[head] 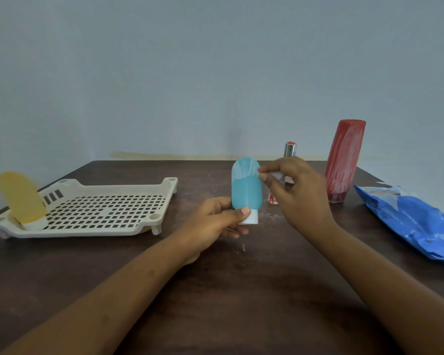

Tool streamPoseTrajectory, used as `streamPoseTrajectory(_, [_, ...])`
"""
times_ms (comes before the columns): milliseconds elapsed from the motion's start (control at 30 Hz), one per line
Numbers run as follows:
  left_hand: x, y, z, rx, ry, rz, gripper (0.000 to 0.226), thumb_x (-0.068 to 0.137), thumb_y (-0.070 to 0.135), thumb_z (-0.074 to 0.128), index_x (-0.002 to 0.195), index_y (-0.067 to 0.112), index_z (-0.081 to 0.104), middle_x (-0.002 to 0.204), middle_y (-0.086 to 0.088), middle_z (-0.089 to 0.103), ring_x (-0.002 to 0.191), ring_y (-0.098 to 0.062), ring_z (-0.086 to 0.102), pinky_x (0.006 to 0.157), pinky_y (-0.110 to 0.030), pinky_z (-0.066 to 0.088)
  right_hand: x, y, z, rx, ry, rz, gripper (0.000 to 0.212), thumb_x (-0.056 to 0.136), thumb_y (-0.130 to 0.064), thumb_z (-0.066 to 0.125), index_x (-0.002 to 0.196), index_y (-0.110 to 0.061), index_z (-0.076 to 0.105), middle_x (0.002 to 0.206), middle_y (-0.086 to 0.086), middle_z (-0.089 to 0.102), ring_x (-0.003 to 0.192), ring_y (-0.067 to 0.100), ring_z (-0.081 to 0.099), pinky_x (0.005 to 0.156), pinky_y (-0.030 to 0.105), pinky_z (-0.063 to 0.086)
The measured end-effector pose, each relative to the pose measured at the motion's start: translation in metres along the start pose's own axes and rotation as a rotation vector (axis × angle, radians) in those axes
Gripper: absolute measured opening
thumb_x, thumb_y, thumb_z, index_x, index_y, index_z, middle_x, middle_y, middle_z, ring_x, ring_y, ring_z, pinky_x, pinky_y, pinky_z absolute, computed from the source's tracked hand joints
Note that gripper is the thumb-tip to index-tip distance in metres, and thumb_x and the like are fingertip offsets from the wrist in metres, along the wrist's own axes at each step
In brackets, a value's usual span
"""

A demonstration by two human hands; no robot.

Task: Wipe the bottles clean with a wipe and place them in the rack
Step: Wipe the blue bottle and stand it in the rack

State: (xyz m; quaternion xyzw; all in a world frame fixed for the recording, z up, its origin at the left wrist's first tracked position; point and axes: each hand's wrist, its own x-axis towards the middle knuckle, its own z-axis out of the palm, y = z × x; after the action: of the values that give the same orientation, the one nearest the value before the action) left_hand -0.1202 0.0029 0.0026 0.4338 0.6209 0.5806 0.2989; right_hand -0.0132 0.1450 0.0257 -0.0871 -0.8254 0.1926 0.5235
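A teal squeeze bottle (246, 190) with a white cap at its bottom stands cap-down above the table's middle. My left hand (215, 224) grips it at the cap end, thumb across the front. My right hand (296, 193) pinches a small white wipe (277, 175) beside the bottle's upper right edge, where a pale dusty patch shows. A cream perforated rack (92, 208) lies at the left, with a yellow bottle (21, 198) standing in its near-left corner.
A tall red bottle (345, 160) smeared with white stands at the back right. A small bottle with a silver and red cap (290, 149) sits behind my right hand. A blue wipes packet (410, 221) lies at the right edge of the dark table (215, 290).
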Motion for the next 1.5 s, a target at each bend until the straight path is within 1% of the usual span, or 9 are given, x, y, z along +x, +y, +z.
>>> streamPoseTrajectory(67, [0.0, -0.001, 0.002, 0.026, -0.023, -0.007, 0.017, 0.094, 0.022, 0.058, 0.109, 0.017, 0.064, 0.082, 0.009, 0.071, 0.077, -0.008, 0.068, 0.071, -0.021, 0.055, 0.002, 0.001, -0.002, 0.008, 0.029, 0.023, 0.011, 0.086, -0.017, 0.065, 0.095, -0.015, 0.07, 0.092, -0.01, 0.06, 0.083, -0.005, 0.054, 0.07, 0.007, 0.045])
streamPoseTrajectory(200, [0.0, 0.0, 0.0, 0.029, -0.001, 0.009, 0.011, 0.094, 0.021, 0.058, 0.103, 0.019, 0.064, 0.073, 0.013, 0.07, 0.072, -0.006, 0.066, 0.068, -0.021, 0.053, 0.0, 0.0, 0.0, -0.002, 0.017, -0.005, 0.011, 0.086, -0.016, 0.066, 0.095, -0.014, 0.071, 0.092, -0.007, 0.061, 0.083, 0.0, 0.055, 0.068, 0.009, 0.046])
streamPoseTrajectory(333, [0.001, 0.002, -0.004, 0.028, 0.029, 0.025, 0.012, 0.094, 0.019, 0.058, 0.103, 0.016, 0.065, 0.071, 0.011, 0.068, 0.068, -0.007, 0.064, 0.066, -0.02, 0.052, -0.003, 0.0, 0.004, 0.002, -0.017, -0.029, 0.01, 0.085, -0.015, 0.067, 0.095, -0.014, 0.071, 0.092, -0.008, 0.06, 0.086, -0.008, 0.051, 0.068, 0.006, 0.043])
streamPoseTrajectory(700, [0.001, 0.0, -0.006, 0.182, -0.055, 0.003, 0.03, 0.087, 0.029, 0.063, 0.113, 0.015, 0.064, 0.074, 0.006, 0.063, 0.065, -0.007, 0.059, 0.069, -0.026, 0.051, 0.003, 0.003, -0.005, -0.002, 0.029, 0.042, 0.01, 0.087, -0.017, 0.065, 0.095, -0.015, 0.071, 0.091, -0.011, 0.06, 0.083, -0.002, 0.054, 0.072, 0.009, 0.045])
streamPoseTrajectory(867, [0.001, -0.001, -0.01, 0.186, 0.003, 0.017, 0.018, 0.091, 0.024, 0.062, 0.107, 0.018, 0.066, 0.072, 0.004, 0.061, 0.061, -0.006, 0.058, 0.066, -0.024, 0.05, -0.001, 0.0, -0.001, 0.015, -0.014, 0.029, 0.011, 0.085, -0.015, 0.066, 0.095, -0.014, 0.072, 0.092, -0.007, 0.061, 0.083, -0.004, 0.053, 0.07, 0.006, 0.044])
streamPoseTrajectory(1133, [0.002, -0.002, -0.013, 0.206, 0.011, 0.011, 0.019, 0.091, 0.026, 0.062, 0.109, 0.02, 0.064, 0.069, 0.005, 0.059, 0.061, -0.004, 0.056, 0.067, -0.024, 0.05, -0.004, -0.004, 0.001, -0.009, -0.069, 0.015, 0.012, 0.085, -0.014, 0.067, 0.096, -0.012, 0.071, 0.094, -0.002, 0.064, 0.082, 0.002, 0.053, 0.071, 0.008, 0.042])
streamPoseTrajectory(1233, [0.003, -0.005, -0.013, 0.226, -0.019, 0.002, 0.028, 0.09, 0.028, 0.063, 0.115, 0.017, 0.064, 0.075, 0.004, 0.063, 0.068, -0.006, 0.058, 0.073, -0.026, 0.051, -0.002, 0.0, -0.002, -0.02, -0.05, 0.015, 0.011, 0.085, -0.015, 0.067, 0.095, -0.012, 0.071, 0.091, -0.007, 0.06, 0.081, -0.004, 0.052, 0.069, 0.005, 0.041])
streamPoseTrajectory(1367, [0.004, -0.01, -0.014, 0.25, -0.087, -0.02, 0.038, 0.087, 0.029, 0.064, 0.124, 0.018, 0.062, 0.109, 0.002, 0.073, 0.102, -0.008, 0.066, 0.099, -0.026, 0.046, 0.0, 0.004, -0.002, -0.028, -0.05, 0.028, 0.012, 0.086, -0.016, 0.066, 0.096, -0.014, 0.071, 0.091, -0.01, 0.058, 0.081, -0.004, 0.052, 0.072, 0.008, 0.042])
streamPoseTrajectory(1500, [0.005, -0.013, -0.015, 0.297, -0.093, -0.038, 0.039, 0.084, 0.031, 0.067, 0.122, 0.022, 0.063, 0.114, 0.005, 0.072, 0.109, -0.008, 0.065, 0.107, -0.033, 0.043, -0.001, 0.006, 0.0, -0.053, -0.066, 0.032, 0.012, 0.086, -0.017, 0.065, 0.096, -0.015, 0.071, 0.091, -0.011, 0.058, 0.08, -0.006, 0.051, 0.069, 0.002, 0.039])
